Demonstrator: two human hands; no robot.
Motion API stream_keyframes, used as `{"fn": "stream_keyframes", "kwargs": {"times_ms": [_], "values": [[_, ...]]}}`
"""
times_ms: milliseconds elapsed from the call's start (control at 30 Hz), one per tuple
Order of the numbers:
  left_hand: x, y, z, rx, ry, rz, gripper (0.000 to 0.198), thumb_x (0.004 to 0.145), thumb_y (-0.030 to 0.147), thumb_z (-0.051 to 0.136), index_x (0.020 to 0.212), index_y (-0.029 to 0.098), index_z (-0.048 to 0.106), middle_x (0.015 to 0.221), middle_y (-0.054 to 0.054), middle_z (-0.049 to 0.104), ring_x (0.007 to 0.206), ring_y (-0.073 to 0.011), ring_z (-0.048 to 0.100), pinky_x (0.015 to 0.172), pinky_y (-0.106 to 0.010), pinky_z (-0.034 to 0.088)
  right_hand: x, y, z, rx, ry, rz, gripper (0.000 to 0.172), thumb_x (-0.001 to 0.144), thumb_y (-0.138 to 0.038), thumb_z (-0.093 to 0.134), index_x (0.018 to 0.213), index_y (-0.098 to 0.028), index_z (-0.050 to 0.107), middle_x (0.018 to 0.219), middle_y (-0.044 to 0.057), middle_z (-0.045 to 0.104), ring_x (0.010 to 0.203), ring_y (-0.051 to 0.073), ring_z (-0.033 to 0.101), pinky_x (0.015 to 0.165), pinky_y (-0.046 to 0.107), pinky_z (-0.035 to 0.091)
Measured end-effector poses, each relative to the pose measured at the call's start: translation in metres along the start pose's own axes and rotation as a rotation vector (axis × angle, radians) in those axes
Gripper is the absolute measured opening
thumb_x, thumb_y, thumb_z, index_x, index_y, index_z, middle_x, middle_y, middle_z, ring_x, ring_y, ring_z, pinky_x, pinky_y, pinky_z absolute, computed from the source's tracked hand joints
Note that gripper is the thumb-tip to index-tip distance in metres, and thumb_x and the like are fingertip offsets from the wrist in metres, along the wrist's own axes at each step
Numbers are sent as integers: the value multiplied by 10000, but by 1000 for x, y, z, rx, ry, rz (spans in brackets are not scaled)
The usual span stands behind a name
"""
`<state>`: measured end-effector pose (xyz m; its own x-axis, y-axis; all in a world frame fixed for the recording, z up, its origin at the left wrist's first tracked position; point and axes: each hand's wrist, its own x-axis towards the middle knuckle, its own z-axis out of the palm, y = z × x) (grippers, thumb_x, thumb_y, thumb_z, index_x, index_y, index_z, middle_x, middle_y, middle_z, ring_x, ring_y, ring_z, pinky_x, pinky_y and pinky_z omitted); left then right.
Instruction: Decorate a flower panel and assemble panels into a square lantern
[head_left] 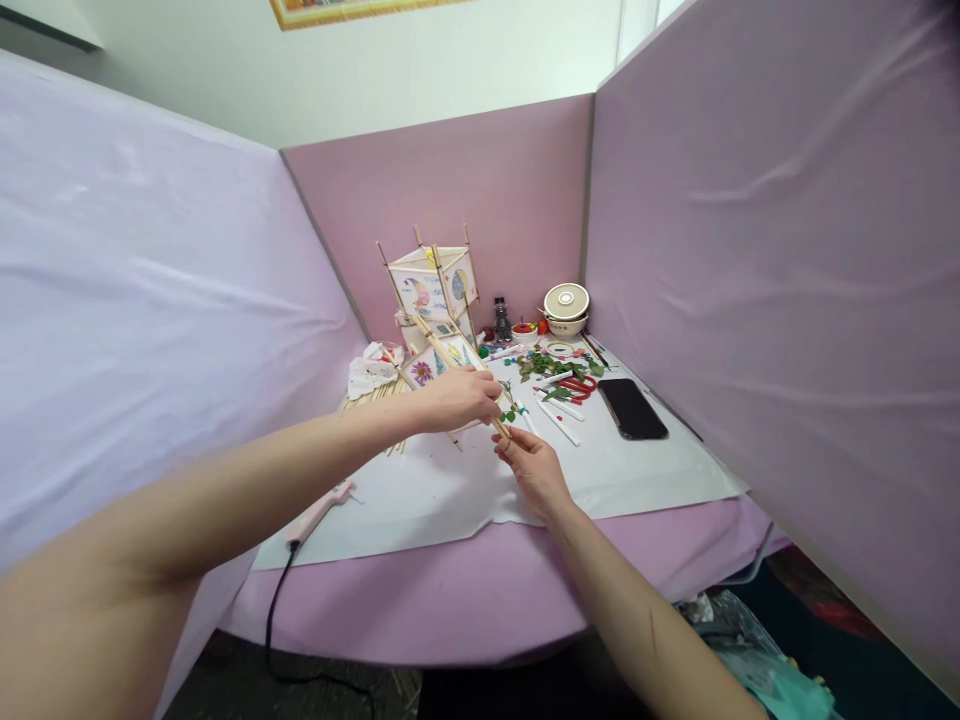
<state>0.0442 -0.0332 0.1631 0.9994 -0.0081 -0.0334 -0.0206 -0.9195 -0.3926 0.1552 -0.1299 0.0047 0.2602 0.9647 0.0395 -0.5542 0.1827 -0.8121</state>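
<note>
Apparently tilts the paper-panelled stick frame (422,372) above the white sheet (420,500) to bring its lower end near. Grips it from above with the left hand (461,398), fingers curled tightly round the sticks, probably for support; pinches the bottom end with the right hand (531,465), thumb and fingertips pressed on it, likely against swinging. Has the corded pink tool (322,512) lying left, presumably within reach, with the standing lantern (420,295) upright behind, perhaps for elbow room.

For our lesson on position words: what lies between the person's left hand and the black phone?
White pens and red scissors, with green leaves beside them, lie between the left hand and the black phone, as the head view shows.
</note>
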Motion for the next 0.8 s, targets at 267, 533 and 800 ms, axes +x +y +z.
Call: {"fn": "stream_keyframes", "kwargs": {"times_ms": [267, 533, 800], "values": [[7, 19, -2, 24, -37, -9, 78, 848, 197, 639, 774, 185, 661, 810, -39, 647, 790, -179, 537, 648, -328, 285, 4, -9, 6, -285, 62, -157, 316, 698, -431, 770, 903, -193, 734, 868, 33, 675, 782, 176, 542, 730, 300, 422], [11, 24, -3, 47, -4, -60, 49, 881, 174, 590, 927, 184, 574, 804, -29, 656, 784, -181, 555, 607, -313, 263, -4, -17, 9, -909, 286, -522, 177, 826, -389, 668, 850, -218, 702, 905, 45, 618, 955, 245, 528, 845, 382, 359], [18, 23, 1, 4, -22, -100, 58, 877, 170, 569, 935, 173, 569, 801, -34, 644, 756, -183, 566, 606, -296, 314, -14, -17, 16, -1015, 359, -831, 131, 912, -244, 555, 915, -219, 684, 975, 47, 565, 933, 203, 551, 858, 392, 351]]}}
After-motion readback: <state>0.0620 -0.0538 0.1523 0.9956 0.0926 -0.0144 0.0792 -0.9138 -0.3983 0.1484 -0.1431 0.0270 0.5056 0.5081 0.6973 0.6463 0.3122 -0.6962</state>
